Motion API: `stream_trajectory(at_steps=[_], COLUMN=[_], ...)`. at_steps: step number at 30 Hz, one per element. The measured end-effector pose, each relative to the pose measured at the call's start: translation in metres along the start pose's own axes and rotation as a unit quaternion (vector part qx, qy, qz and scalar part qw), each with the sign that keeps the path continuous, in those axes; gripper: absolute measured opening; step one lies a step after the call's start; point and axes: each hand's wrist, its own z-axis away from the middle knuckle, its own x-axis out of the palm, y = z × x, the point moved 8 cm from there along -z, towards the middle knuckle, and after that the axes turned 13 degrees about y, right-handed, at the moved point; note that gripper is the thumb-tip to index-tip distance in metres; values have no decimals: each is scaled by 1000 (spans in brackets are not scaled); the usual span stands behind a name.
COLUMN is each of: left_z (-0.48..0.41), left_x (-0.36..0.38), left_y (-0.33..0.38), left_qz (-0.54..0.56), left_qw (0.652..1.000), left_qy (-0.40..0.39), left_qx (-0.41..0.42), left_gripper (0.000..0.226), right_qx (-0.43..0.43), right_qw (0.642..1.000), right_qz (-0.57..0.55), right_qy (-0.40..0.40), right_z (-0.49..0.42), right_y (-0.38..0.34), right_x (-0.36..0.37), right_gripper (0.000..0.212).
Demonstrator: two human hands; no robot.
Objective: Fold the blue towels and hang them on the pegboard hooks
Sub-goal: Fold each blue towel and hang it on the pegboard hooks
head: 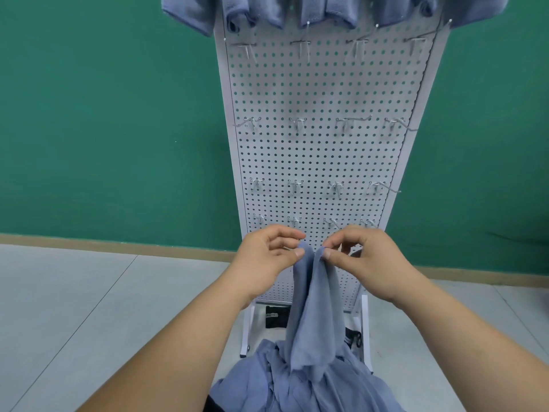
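Pegboard (320, 150) fills 12 o'clock to centre, with folded towels (258, 10) hung along its top. Towel heap (297, 388) lies at 6 o'clock. One blue towel (312, 307) is held up at centre, its top edge pinched by left hand (264, 260) and right hand (371, 260). Corners should be matched before folding. No legible writing noted.

One pegboard (320, 156) carries sixteen bare hooks (298, 124), four rows of four. Two hands, left hand (261, 260) and right hand (374, 263), share one blue towel (312, 316); the near heap of towels (267, 382) defies counting.
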Motion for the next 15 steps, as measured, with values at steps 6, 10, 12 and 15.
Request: stream_trajectory(at_steps=[6, 10, 12, 15], left_z=[9, 10, 11, 13], left_x=[13, 16, 17, 18], left_y=[9, 9, 10, 10], left_qz=[-10, 8, 13, 6], left_qw=[999, 999, 999, 999], left_qy=[-21, -21, -31, -37], left_qx=[27, 24, 23, 22], left_gripper=[21, 17, 17, 24], right_qx=[18, 31, 39, 30], right_qw=[1000, 999, 999, 999], right_qz=[-1, 18, 1, -4], right_qy=[-3, 11, 6, -22], right_z=[1, 1, 2, 3], right_y=[5, 10, 10, 9], right_x=[7, 6, 6, 10], right_gripper=[11, 16, 16, 22])
